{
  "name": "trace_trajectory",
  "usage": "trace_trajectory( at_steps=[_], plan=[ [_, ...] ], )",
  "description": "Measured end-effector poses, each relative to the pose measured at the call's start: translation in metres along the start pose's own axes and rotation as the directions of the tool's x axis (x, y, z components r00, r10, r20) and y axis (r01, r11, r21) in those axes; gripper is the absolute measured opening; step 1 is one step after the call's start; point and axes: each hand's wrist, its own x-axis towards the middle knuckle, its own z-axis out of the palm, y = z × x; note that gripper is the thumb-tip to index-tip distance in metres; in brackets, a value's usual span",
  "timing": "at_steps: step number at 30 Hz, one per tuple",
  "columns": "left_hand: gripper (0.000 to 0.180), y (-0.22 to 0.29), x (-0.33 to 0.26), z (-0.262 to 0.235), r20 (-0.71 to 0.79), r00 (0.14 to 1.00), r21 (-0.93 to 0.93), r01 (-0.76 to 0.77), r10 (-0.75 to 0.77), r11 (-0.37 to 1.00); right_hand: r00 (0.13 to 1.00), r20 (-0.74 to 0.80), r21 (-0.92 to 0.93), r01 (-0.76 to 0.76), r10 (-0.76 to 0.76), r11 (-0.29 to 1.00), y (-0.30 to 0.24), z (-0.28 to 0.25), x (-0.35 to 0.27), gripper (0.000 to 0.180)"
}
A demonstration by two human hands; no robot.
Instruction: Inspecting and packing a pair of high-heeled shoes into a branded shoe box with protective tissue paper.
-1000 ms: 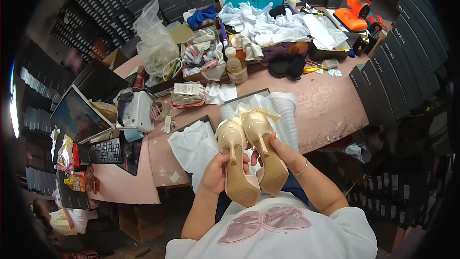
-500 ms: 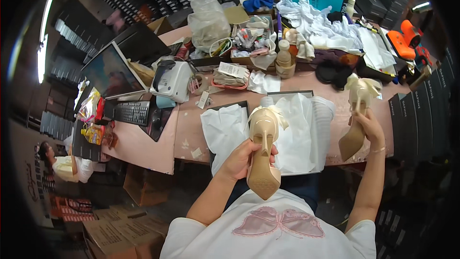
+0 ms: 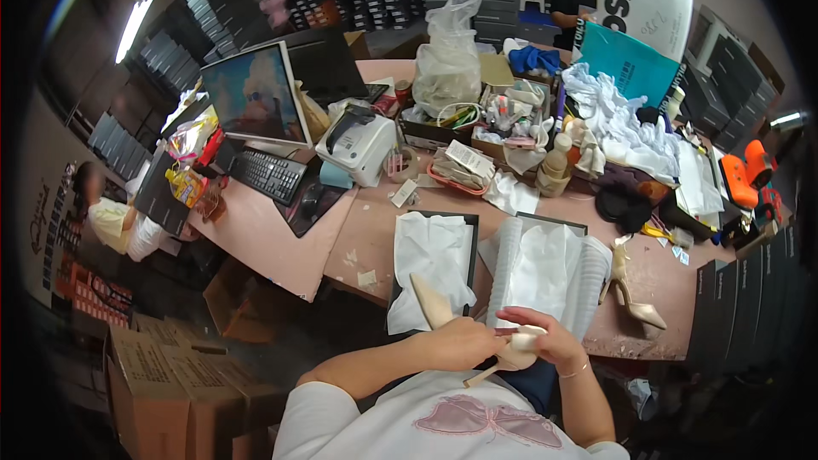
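A cream high-heeled shoe (image 3: 431, 300) is tilted on its side in front of my chest, its pointed toe up to the left and its thin heel down. My left hand (image 3: 460, 342) is closed around its middle. My right hand (image 3: 552, 342) curls over the back end, gripping near the white bow at the ankle; its thumb and some fingertips are partly hidden. The matching cream high-heeled shoe (image 3: 641, 313) rests on the pink table to the right. Just beyond my hands lie an open box part lined with white tissue (image 3: 433, 260) and another box with white wrapping (image 3: 545, 264).
Pink table (image 3: 375, 238) holds a monitor (image 3: 257, 98), keyboard (image 3: 268, 175), white label printer (image 3: 358, 146), a basket of cards (image 3: 462, 169) and a heap of white cloths (image 3: 609, 98). Dark shoeboxes (image 3: 740, 298) stack at right; cartons (image 3: 183, 383) stand lower left. Other people are at left and far back.
The shoe from my right hand now lies on the table at right. My right hand has come to the shoe in my left hand, which has turned sideways. The view has shifted.
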Motion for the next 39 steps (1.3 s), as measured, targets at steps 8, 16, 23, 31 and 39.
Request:
trace_trajectory(
  at_steps=[8, 16, 23, 31, 39],
  plan=[
    [0.042, -0.016, -0.006, -0.006, -0.212, 0.958, 0.264, -0.132, 0.191, 0.955, 0.952, -0.251, 0.025, 0.185, -0.173, 0.982, 0.027, 0.021, -0.014, 0.075],
    [0.050, -0.222, -0.060, -0.054, -0.461, 0.580, -0.588, 0.368, -0.672, 0.720, 0.910, -0.356, -0.036, 0.215, -0.213, 0.976, 0.009, 0.019, -0.045, 0.062],
    [0.020, -0.211, -0.019, -0.080, -0.507, 0.736, -0.780, -0.171, -0.448, 0.602, 0.835, -0.292, 0.042, 0.499, -0.467, 0.866, 0.014, 0.027, -0.057, 0.049],
    [0.016, -0.055, -0.001, -0.128, -0.823, 0.561, -0.089, 0.023, -0.086, 0.996, 0.815, -0.198, 0.155, 0.575, -0.545, 0.803, -0.010, 0.050, -0.085, 0.085],
    [0.018, -0.031, -0.035, -0.062, -0.761, 0.646, -0.105, -0.028, -0.062, 0.994, 0.635, -0.640, 0.173, 0.667, -0.431, 0.725, 0.002, 0.021, -0.031, 0.052]
  ],
)
